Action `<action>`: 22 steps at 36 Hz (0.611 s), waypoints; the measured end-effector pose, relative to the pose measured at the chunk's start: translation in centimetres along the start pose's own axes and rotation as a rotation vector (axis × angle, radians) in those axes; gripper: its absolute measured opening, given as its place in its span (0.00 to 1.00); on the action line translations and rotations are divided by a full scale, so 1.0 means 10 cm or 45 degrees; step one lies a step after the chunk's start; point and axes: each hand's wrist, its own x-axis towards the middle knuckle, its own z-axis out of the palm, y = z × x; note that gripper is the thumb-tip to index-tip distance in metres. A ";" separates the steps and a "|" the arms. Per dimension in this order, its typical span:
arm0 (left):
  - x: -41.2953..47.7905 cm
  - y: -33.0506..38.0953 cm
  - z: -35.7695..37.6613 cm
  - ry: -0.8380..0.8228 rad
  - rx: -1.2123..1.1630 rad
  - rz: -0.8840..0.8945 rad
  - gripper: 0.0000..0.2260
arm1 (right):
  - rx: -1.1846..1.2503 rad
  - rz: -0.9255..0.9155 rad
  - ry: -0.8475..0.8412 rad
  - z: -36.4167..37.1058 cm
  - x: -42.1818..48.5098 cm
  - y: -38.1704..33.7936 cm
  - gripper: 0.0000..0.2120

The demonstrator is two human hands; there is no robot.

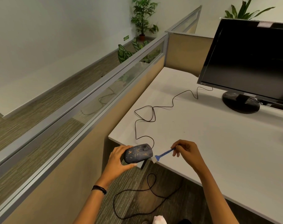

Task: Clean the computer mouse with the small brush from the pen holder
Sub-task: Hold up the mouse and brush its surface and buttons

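- Left hand [117, 160] cups the mouse [138, 153] from its rear end, fingers wrapped under, thumb on the near side; the grip is closed on the mouse.
- Mouse is held at the worktop [218, 135] front corner, partly over the edge, top facing up, buttons and wheel toward the right hand.
- Orange-tan specks are scattered over the mouse top, thick around the wheel.
- Right hand [185, 151] pinches the brush [164, 154] by the handle end between thumb and fingertips; the grip is pressed together on the brush.
- Brush head points left and down, just beside the mouse nose; contact cannot be told.
- Step in hand, as judged: start sweeping the top shell.
- To do it well: keep the left grip steady, tilt the mouse so debris falls off the worktop edge, stroke from wheel outward in short flicks, work the bristles into the wheel slot and button seam.
- A pinch this far back on the handle likely gives little pressure; choking up may help.
- Cable [144, 110] runs from the mouse nose across the worktop toward the monitor [250, 62]; enough slack to turn the mouse.
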 end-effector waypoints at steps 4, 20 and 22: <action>-0.01 -0.02 -0.01 -0.002 0.004 -0.004 0.28 | 0.002 -0.052 0.065 0.03 0.01 0.00 0.12; -0.08 -0.12 -0.08 -0.040 0.004 0.013 0.28 | -0.070 -0.038 -0.026 0.12 0.03 -0.01 0.10; -0.09 -0.13 -0.09 -0.048 0.003 0.010 0.29 | -0.105 -0.035 -0.070 0.13 0.04 -0.01 0.11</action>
